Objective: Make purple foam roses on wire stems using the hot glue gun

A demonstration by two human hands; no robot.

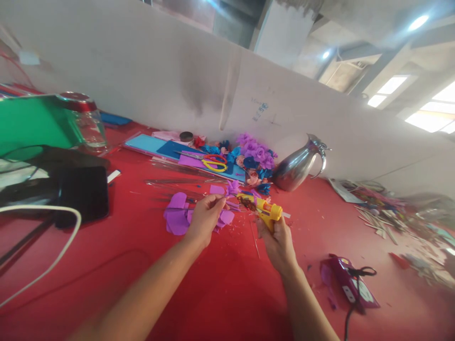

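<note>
My left hand (205,221) is closed in a pinch, its fingertips at the base of a small purple paper flower (233,188). In my right hand (280,246) is a yellow glue gun (262,206), gripped by its handle. The gun points left, and its nozzle end, stained dark brown, is close beside the flower; whether they touch I cannot tell. Under and left of my left hand, cut purple paper petals (177,215) lie on the red table (227,293).
Behind the hands, red-and-yellow-handled scissors (213,162) rest on blue sheets, beside finished paper flowers (254,154). A metal jug (296,163) stands by the wall. A glass jar (88,123) and a black phone-like device (83,196) are left; a purple corded box (351,282) is right.
</note>
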